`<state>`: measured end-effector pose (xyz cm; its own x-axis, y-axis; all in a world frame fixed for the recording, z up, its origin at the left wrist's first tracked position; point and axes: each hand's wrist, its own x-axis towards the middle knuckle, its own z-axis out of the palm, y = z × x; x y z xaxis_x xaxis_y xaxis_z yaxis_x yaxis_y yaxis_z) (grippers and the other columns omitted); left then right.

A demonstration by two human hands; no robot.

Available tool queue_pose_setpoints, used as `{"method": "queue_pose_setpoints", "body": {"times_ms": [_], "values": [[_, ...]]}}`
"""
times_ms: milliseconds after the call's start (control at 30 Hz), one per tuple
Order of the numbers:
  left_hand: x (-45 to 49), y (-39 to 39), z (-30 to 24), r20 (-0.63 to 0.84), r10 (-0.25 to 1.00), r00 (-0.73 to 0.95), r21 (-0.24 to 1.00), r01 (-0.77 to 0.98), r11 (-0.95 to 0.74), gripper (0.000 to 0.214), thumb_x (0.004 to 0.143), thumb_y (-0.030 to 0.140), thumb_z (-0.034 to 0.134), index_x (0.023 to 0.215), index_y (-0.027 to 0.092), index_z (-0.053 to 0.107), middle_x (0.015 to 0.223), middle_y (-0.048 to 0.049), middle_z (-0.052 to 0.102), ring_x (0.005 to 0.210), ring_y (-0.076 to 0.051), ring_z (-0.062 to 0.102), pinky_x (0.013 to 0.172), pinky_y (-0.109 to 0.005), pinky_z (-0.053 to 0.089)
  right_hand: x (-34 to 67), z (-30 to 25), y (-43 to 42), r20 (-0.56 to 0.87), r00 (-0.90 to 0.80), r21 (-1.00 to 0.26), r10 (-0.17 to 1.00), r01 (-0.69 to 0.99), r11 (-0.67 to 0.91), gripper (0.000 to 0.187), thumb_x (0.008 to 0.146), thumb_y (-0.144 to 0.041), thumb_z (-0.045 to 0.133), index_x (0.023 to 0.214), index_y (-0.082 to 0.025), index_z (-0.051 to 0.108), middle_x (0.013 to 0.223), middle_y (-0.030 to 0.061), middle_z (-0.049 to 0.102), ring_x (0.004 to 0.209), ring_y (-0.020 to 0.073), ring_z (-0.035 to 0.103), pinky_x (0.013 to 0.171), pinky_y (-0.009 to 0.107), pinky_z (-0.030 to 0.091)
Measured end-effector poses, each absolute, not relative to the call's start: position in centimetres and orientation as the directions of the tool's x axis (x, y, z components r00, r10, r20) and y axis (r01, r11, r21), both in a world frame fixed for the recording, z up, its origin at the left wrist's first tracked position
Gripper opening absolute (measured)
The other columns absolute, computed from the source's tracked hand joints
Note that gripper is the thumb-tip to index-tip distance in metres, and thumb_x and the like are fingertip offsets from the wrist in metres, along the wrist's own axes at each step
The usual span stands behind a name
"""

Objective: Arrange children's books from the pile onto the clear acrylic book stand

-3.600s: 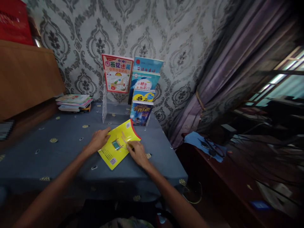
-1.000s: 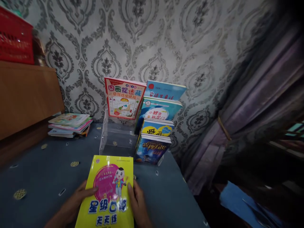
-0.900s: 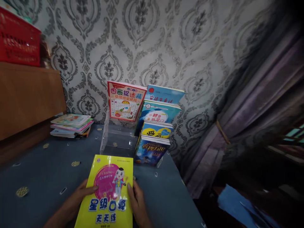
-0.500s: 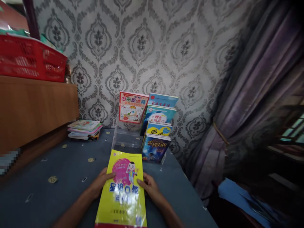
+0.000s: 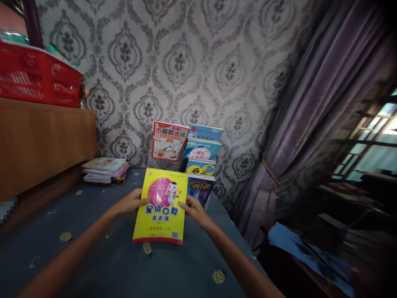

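Note:
A yellow workbook (image 5: 159, 223) with a pink circle and a cartoon figure on its cover is held up between my two hands. My left hand (image 5: 132, 201) grips its left edge, thumb on the cover. On the opposite edge my right hand (image 5: 194, 208) pinches it the same way. Just behind stands a clear book rack, now mostly hidden by the workbook. A red-bordered book (image 5: 170, 142) leans in its upper left. To the right are tiered books: a light blue one (image 5: 206, 131), a teal one (image 5: 203, 150), a yellow and blue one (image 5: 200, 168) and a dark blue one (image 5: 200, 191).
A low stack of books (image 5: 105, 169) lies at the back left of the dark cloth-covered table (image 5: 93, 256). Beside it rises a wooden cabinet (image 5: 46, 145) bearing a red basket (image 5: 40, 74). Patterned wallpaper backs the table, and a purple curtain (image 5: 297, 124) hangs at the right.
Both hands have carried the yellow workbook forward, away from me, toward the rack. It now covers the rack's lower left part and some of the dark blue book. The view has shifted slightly.

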<state>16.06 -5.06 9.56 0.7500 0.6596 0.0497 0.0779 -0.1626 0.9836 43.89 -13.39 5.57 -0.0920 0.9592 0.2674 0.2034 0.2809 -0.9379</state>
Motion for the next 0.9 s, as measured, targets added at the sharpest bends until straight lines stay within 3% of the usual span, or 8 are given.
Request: {"method": "queue_pose_setpoints", "body": {"times_ms": [133, 300, 433, 500, 633, 900], "values": [[16.4, -1.4, 16.4, 0.237, 0.641, 0.730, 0.900, 0.083, -0.428, 0.042, 0.064, 0.047, 0.082, 0.088, 0.014, 0.074, 0.086, -0.0077, 0.078, 0.080, -0.027, 0.072, 0.069, -0.033, 0.056, 44.6, 13.1, -10.9, 0.437, -0.115, -0.824, 0.892, 0.346, 0.449, 0.049, 0.080, -0.063, 0.069, 0.102, -0.019, 0.068, 0.083, 0.0042, 0.074, 0.061, 0.0157, 0.062, 0.048, 0.023, 0.045], [17.3, 4.3, 23.9, 0.525, 0.594, 0.610, 0.736, 0.025, -0.677, 0.041, 0.065, 0.048, 0.081, 0.089, 0.015, 0.076, 0.082, -0.0071, 0.077, 0.077, -0.028, 0.072, 0.064, -0.034, 0.057, 45.8, 22.7, -7.4, 0.588, -0.200, -0.569, 0.784, 0.586, 0.577, 0.041, 0.086, -0.056, 0.061, 0.097, -0.017, 0.068, 0.085, 0.0049, 0.072, 0.070, 0.0182, 0.061, 0.059, 0.027, 0.048], [18.5, 8.8, 27.3, 0.667, 0.518, 0.535, 0.633, -0.040, -0.774, 0.046, 0.066, 0.052, 0.082, 0.093, 0.015, 0.075, 0.083, -0.0067, 0.077, 0.075, -0.026, 0.071, 0.062, -0.031, 0.056, 46.8, 28.5, -4.6, 0.734, -0.203, -0.217, 0.648, 0.835, 0.507, 0.019, 0.088, -0.035, 0.057, 0.085, -0.018, 0.066, 0.079, 0.0028, 0.067, 0.072, 0.0169, 0.055, 0.066, 0.028, 0.041], [19.1, 10.5, 28.0, 0.680, 0.515, 0.522, 0.632, -0.060, -0.773, 0.049, 0.067, 0.055, 0.081, 0.094, 0.014, 0.075, 0.085, -0.0080, 0.077, 0.077, -0.026, 0.071, 0.064, -0.031, 0.056, 47.0, 30.2, -3.5, 0.771, -0.188, -0.114, 0.608, 0.899, 0.423, 0.014, 0.086, -0.028, 0.058, 0.076, -0.018, 0.063, 0.072, 0.0012, 0.061, 0.067, 0.0152, 0.049, 0.064, 0.028, 0.035], [20.4, 12.4, 28.2, 0.694, 0.521, 0.497, 0.629, -0.066, -0.775, 0.049, 0.071, 0.056, 0.078, 0.096, 0.013, 0.075, 0.088, -0.0091, 0.076, 0.082, -0.027, 0.070, 0.070, -0.034, 0.057, 47.1, 31.3, -2.4, 0.790, -0.164, -0.058, 0.591, 0.939, 0.338, 0.017, 0.084, -0.023, 0.057, 0.067, -0.019, 0.055, 0.063, -0.0013, 0.050, 0.062, 0.0139, 0.042, 0.061, 0.028, 0.028], [21.5, 13.9, 27.9, 0.735, 0.487, 0.473, 0.595, -0.104, -0.797, 0.049, 0.077, 0.054, 0.073, 0.101, 0.012, 0.073, 0.084, -0.0089, 0.075, 0.081, -0.026, 0.069, 0.073, -0.037, 0.056, 47.5, 30.7, -1.9, 0.808, -0.160, -0.065, 0.567, 0.932, 0.356, 0.018, 0.085, -0.020, 0.057, 0.067, -0.019, 0.055, 0.064, -0.0021, 0.047, 0.064, 0.0132, 0.041, 0.063, 0.029, 0.028]]}}
